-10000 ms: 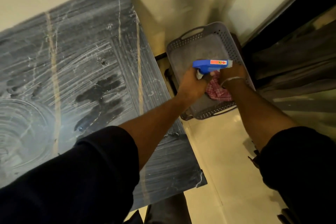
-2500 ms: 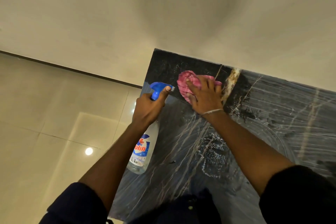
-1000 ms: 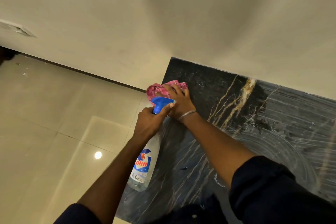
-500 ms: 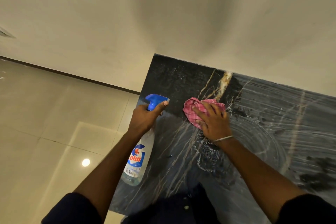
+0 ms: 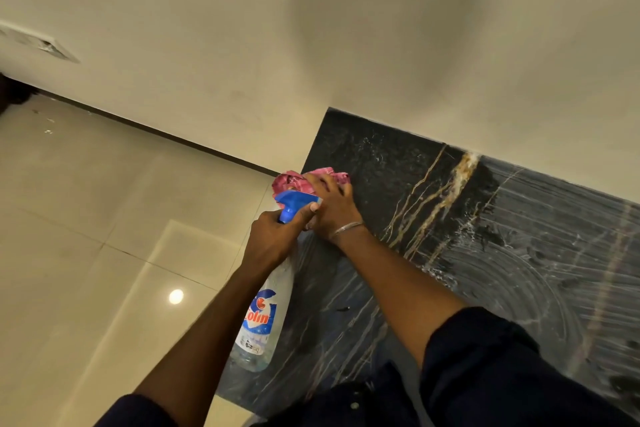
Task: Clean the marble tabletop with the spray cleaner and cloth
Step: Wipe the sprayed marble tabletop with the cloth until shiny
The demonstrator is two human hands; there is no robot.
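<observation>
Covering most of the pink checked cloth (image 5: 294,180) with the right hand (image 5: 334,210), palm down, fingers laid flat over it, leaving only a crumpled rim visible. Losing a further bit of that cloth behind the blue trigger head of the spray bottle (image 5: 263,319). Hard to make out whether the trigger is squeezed, with the fingers wrapped over it. Reading only "olin" and a large C on the label. Cropped at the bottom border: both dark sleeves (image 5: 502,374); cropped at the right border: the far stretch of the marble tabletop (image 5: 485,253), streaked there with pale wet swirls. Too small to identify: a dark speck (image 5: 343,308) on the stone.

Pressing the cloth onto the tabletop's left edge, near the far corner by the wall (image 5: 346,28), with a fold poking out past the edge above the tiled floor (image 5: 86,218). Gripping the bottle's neck in the left hand (image 5: 273,239), body hanging down toward the viewer over that same edge, nozzle aimed at the cloth. Hands close together, thumb of the left just beside the right; touching or not, impossible to tell. Thin metal bangle (image 5: 346,228) on the right wrist.
</observation>
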